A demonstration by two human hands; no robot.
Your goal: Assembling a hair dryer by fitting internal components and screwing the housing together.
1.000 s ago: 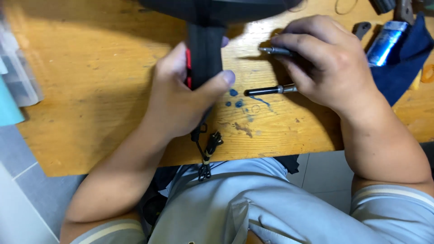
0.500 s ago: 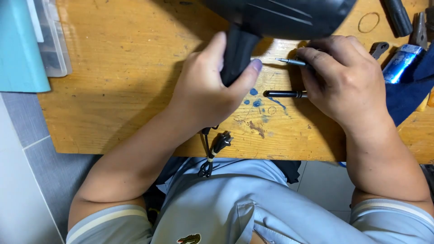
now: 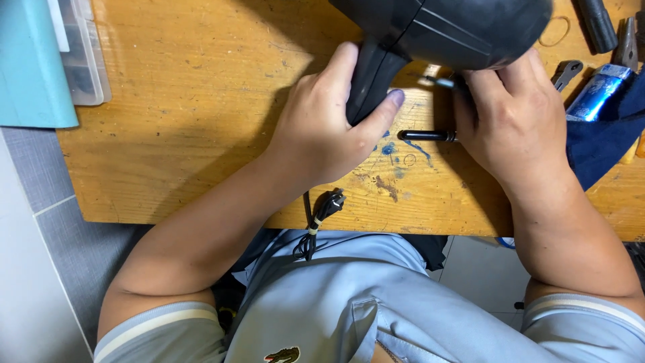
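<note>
My left hand [image 3: 322, 128] grips the black handle of a black hair dryer [image 3: 450, 30], whose big body fills the top middle above the wooden table [image 3: 188, 121]. My right hand [image 3: 514, 114] is closed on a thin metal-tipped tool [image 3: 440, 82] pointed at the dryer just below its body. A second dark tool with a black handle [image 3: 426, 136] lies flat on the table between my hands. The dryer's black cord and plug [image 3: 322, 208] hang over the front edge of the table.
A teal box [image 3: 30, 64] and a clear plastic case [image 3: 84, 57] sit at the table's left end. At the right lie a blue cylinder [image 3: 598, 91], a dark blue cloth [image 3: 605, 144], pliers [image 3: 628, 40] and a small wrench [image 3: 568, 70]. Grey floor tiles are at the lower left.
The hair dryer has risen closer to the camera and now covers more of the top. My right hand has moved its thin tool up to the dryer's underside. The view shifted right.
</note>
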